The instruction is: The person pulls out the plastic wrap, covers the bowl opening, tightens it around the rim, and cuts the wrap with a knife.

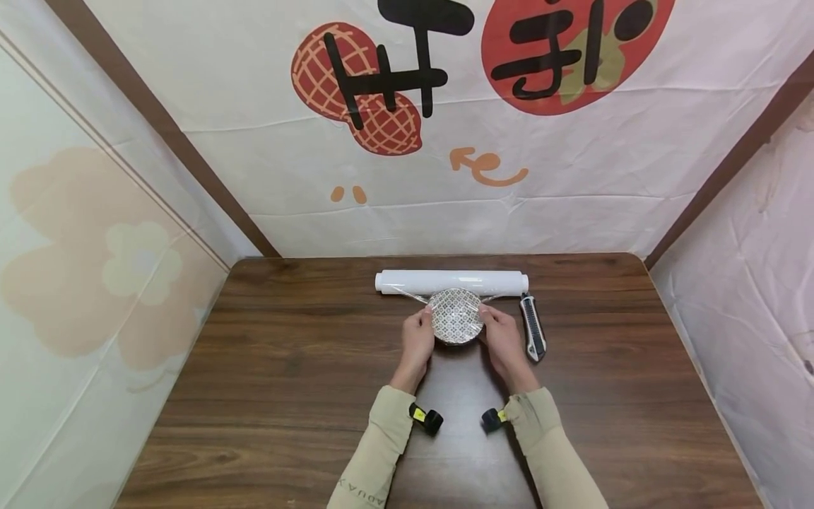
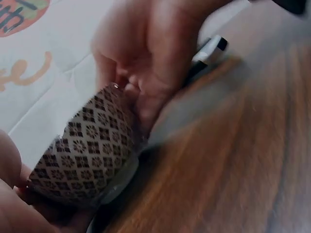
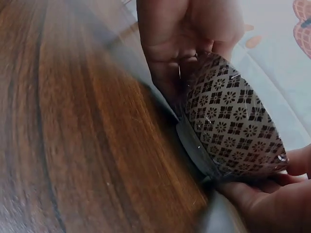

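Note:
A bowl [image 1: 456, 317] with a dark flower-and-diamond pattern stands upright on the table, clear plastic wrap stretched over it. From the left side my left hand [image 1: 417, 341] grips it, thumb at the rim and fingers curled down against the wall. My right hand [image 1: 504, 341] holds the opposite side the same way. In the left wrist view, wrap clings to the patterned wall [image 2: 90, 148] above a pale foot. The right wrist view shows creased film on the bowl [image 3: 233, 119] too. Behind it lies a white roll of plastic wrap [image 1: 451, 281], strands of film running towards the bowl.
A utility knife [image 1: 533, 328] with a black and white handle lies just right of my right hand. The brown wooden table [image 1: 305, 367] ends at a printed white cloth wall [image 1: 458, 230] behind the roll. Cloth panels also flank both sides.

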Demonstrator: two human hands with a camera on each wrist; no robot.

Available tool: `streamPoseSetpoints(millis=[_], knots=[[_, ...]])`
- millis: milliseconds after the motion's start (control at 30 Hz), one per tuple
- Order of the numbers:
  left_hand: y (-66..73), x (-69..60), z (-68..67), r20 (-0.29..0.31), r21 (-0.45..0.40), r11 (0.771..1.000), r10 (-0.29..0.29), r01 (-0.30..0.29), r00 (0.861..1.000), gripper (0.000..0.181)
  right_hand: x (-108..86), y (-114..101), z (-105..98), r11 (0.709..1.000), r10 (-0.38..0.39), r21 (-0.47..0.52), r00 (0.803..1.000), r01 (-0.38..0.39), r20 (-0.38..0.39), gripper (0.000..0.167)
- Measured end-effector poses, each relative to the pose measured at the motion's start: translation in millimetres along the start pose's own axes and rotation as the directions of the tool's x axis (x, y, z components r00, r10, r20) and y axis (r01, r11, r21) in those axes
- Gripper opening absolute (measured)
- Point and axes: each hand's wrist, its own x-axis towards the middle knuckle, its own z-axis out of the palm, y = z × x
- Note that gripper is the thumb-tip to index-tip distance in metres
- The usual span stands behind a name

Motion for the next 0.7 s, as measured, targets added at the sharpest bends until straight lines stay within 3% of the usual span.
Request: streamPoseSetpoints(millis=[167,533,700], knots=[[0.2,1.9,1.1,-0.024,-0.061,0.998,-0.022,0.020,0.999,0.038,1.1,-0.7,0.5,1.000,-0.010,-0.020,0.999,0.010,-0.031,0.045],[-2.6,4.4,-3.9,-0.059,-0.082,0.996,-0.043,0.038,0.997,0.029,3.2,1.6,-0.7,1.000,-0.014,-0.004,0.998,0.013,-0.062,0.043],[-7.3,6.2,-9.0,0.019,-0.257,0.957,-0.132,0.132,0.991,0.032,1.5,-1.2,-3.7,0.998,-0.037,-0.047,0.993,0.032,-0.114,0.042]])
